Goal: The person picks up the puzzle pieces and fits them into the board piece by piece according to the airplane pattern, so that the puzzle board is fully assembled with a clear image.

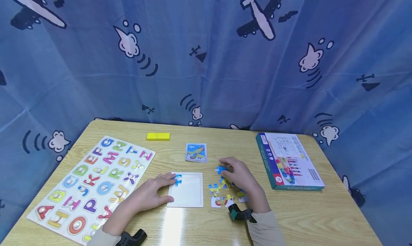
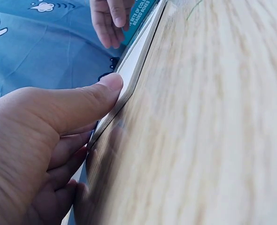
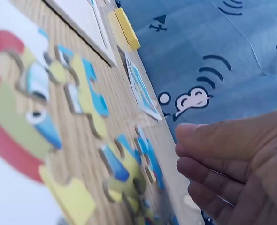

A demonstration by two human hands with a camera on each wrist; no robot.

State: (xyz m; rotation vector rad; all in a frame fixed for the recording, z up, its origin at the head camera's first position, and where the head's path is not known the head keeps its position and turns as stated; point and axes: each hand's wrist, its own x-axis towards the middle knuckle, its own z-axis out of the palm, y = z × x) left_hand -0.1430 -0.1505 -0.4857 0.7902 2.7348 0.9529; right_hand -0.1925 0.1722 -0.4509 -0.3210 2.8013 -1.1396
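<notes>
Catalogue, near to far: grey sleeves (image 1: 265,226), with a black wrist device at each cuff; alphabet board (image 1: 107,180), left, lying flat, long axis running from near left to far right, lettered pegged pieces seated in it; left hand (image 1: 149,192), thumb and fingers spread, thumb touching the left edge of the white puzzle tray near its near corner, fingertips at the far left corner; the white puzzle tray (image 1: 186,205), flat on the table (image 1: 309,221) before the person, roughly square, sides set nearly straight to the person, no clear long axis; in its far left corner, one blue puzzle piece (image 1: 178,180), longer direction near to far; loose puzzle pieces (image 1: 213,189), right of the tray, pointing various ways, a red-and-white one (image 1: 217,202) among the nearest; right hand (image 1: 239,174), over the far side of these, thumb apart from the fingers, nothing visibly pinched; loose blue piece (image 1: 220,170), just beside its fingertips, longer direction roughly left to right; boxed set (image 1: 291,160), right, flat, long axis running away and leaning left at the far end; airplane picture card (image 1: 196,153), beyond the tray, picture upright to the person; yellow block (image 1: 158,136), farther left, long axis left to right; blue airplane-print curtain (image 1: 206,60), behind everything
</notes>
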